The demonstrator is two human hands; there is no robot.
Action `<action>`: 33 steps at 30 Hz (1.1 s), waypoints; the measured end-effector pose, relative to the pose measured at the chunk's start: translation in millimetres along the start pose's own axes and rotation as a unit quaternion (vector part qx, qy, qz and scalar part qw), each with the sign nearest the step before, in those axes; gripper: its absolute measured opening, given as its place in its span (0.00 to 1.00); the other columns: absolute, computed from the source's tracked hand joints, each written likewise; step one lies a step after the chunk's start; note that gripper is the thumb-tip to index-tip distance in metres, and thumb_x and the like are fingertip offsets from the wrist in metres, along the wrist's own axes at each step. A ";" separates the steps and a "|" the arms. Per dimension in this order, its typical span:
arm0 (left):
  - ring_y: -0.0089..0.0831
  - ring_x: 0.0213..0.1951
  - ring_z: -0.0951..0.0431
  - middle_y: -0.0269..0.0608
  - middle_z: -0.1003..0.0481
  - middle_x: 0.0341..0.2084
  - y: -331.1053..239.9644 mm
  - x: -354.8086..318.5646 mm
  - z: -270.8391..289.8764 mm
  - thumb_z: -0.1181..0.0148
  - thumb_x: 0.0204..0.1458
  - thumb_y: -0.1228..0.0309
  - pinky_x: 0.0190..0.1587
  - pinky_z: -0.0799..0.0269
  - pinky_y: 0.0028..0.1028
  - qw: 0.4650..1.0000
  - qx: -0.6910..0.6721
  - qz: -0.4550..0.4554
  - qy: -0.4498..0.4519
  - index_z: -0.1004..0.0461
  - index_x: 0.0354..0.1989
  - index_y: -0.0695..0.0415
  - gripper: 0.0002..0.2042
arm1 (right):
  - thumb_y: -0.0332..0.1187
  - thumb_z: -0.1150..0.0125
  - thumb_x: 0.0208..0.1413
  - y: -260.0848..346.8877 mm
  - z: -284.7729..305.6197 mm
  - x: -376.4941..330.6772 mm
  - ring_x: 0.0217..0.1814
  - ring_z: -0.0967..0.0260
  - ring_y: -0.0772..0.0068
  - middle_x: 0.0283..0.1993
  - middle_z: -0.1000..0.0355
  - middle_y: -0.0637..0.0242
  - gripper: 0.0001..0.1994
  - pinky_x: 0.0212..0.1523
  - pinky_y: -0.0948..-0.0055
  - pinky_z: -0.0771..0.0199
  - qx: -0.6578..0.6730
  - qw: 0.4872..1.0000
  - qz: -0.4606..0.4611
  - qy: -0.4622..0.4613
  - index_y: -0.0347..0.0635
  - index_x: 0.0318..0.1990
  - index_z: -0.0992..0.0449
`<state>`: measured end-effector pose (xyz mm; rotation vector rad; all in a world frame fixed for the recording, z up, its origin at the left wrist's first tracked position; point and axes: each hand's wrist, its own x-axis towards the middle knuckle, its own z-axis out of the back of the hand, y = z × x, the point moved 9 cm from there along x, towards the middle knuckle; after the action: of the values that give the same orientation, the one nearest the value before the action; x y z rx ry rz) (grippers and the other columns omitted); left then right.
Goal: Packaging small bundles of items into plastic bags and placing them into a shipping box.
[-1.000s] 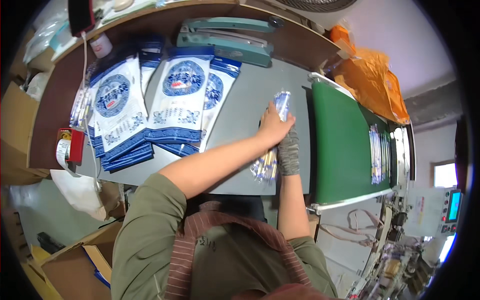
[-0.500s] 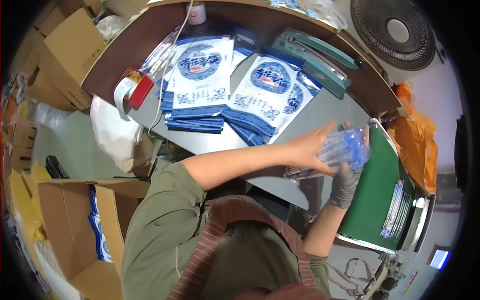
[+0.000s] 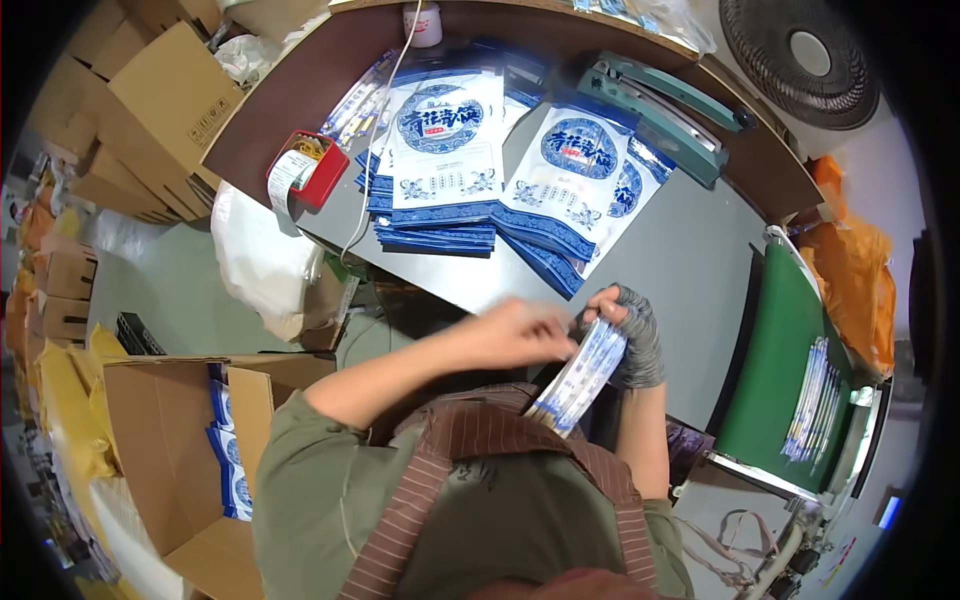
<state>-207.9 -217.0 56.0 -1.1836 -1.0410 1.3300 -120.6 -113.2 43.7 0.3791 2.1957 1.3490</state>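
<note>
A bundle of wrapped blue-and-white chopsticks (image 3: pixel 584 378) slants close in front of my body. Its far end is gripped by my right hand (image 3: pixel 632 335), which wears a grey wrap or glove, with the bare fingertips closed over the tips. My bare left hand (image 3: pixel 520 332) hovers just left of the bundle's far end. Its fingers are smeared by motion, and I cannot make out whether they touch the chopsticks. Beyond both hands, flat white-and-blue printed bags (image 3: pixel 445 150) lie in overlapping piles on the grey tabletop (image 3: pixel 690 270).
A green conveyor belt (image 3: pixel 775 370) at the right carries several wrapped chopsticks (image 3: pixel 812 405). Toward the back stand a teal sealer-like device (image 3: pixel 660 110) and a red box of rubber bands (image 3: pixel 318 172). An open carton (image 3: pixel 165 450) holding printed bags is at lower left.
The bundle has come left and nearer my body, and now slants the other way. My left hand has moved off its side, while my right hand holds its far end.
</note>
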 end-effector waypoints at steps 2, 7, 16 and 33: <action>0.43 0.41 0.24 0.47 0.25 0.38 -39.5 -37.9 84.4 0.38 0.49 0.70 0.42 0.27 0.33 0.856 0.387 -0.181 -0.291 0.27 0.43 0.62 0.14 | 0.40 0.36 0.48 -5.3 -4.0 1.3 0.26 0.27 0.70 0.30 0.25 0.60 0.15 0.28 0.72 0.23 0.063 0.998 0.002 -0.024 0.35 0.34 0.25; 0.45 0.40 0.24 0.45 0.25 0.36 11.5 -52.9 168.2 0.43 0.49 0.76 0.41 0.27 0.37 0.781 0.539 -0.111 -0.294 0.27 0.38 0.60 0.08 | 0.38 0.37 0.49 -5.5 -31.3 7.4 0.27 0.29 0.71 0.29 0.26 0.59 0.13 0.30 0.74 0.25 0.054 0.998 -0.010 0.003 0.35 0.33 0.26; 0.25 0.31 0.28 0.36 0.27 0.27 38.1 -28.1 233.4 0.40 0.54 0.71 0.38 0.31 0.26 0.940 0.223 0.014 -0.259 0.28 0.34 0.63 0.08 | 0.38 0.37 0.48 1.6 -24.6 -4.9 0.26 0.30 0.72 0.29 0.27 0.60 0.13 0.29 0.75 0.27 0.039 0.999 0.024 -0.014 0.37 0.32 0.27; 0.46 0.53 0.31 0.48 0.30 0.50 20.7 -26.8 194.7 0.38 0.52 0.68 0.56 0.36 0.35 0.818 0.484 -0.133 -0.282 0.28 0.52 0.60 0.19 | 0.40 0.37 0.46 10.1 2.7 -31.5 0.25 0.32 0.75 0.28 0.28 0.61 0.13 0.28 0.77 0.29 0.061 0.997 0.046 -0.033 0.38 0.31 0.27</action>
<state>-403.9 -240.4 65.6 0.1373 -0.6841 1.6915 -93.6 -122.1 60.9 0.5673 2.2370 1.2334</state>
